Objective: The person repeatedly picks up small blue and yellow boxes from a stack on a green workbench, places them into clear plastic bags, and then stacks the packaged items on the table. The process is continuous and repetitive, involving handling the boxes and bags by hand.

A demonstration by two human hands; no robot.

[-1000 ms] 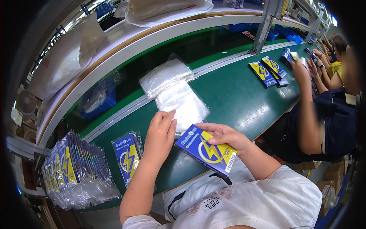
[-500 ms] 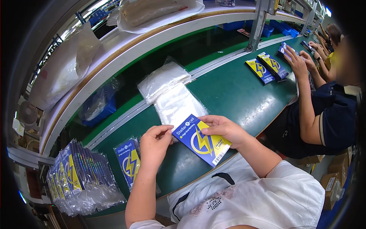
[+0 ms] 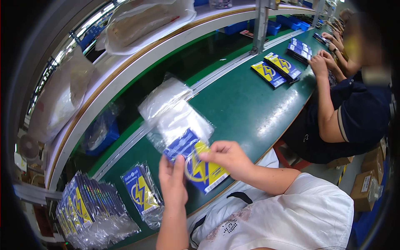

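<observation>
The left hand [image 3: 173, 183] and the right hand [image 3: 227, 158] hold between them a flat blue-and-yellow cardboard package with a lightning-bolt mark [image 3: 196, 166], raised above the green surface [image 3: 250, 104]. The left grip is pressed against the package's lower left edge, thumb on the printed face and fingers behind it. The right grip pinches the package's upper right edge between thumb and fingertips. The top corner of the package sits at or inside the mouth of a clear plastic bag [image 3: 183, 123], which hangs crumpled just above both grips; whether the package is already partly within the bag cannot be told.

Beyond the grips, further from the body, a loose stack of clear plastic bags [image 3: 164, 98] lies on the surface. To the left of the left grip and a little lower lies one bagged blue-and-yellow package [image 3: 141, 193], and further left stands a row of bagged packages set on edge [image 3: 85, 204].

Well to the right of the right grip, another person in a dark blue shirt [image 3: 362, 116] sits at the same surface, their hand [image 3: 318, 64] near several unbagged blue-and-yellow packages [image 3: 277, 68].
</observation>
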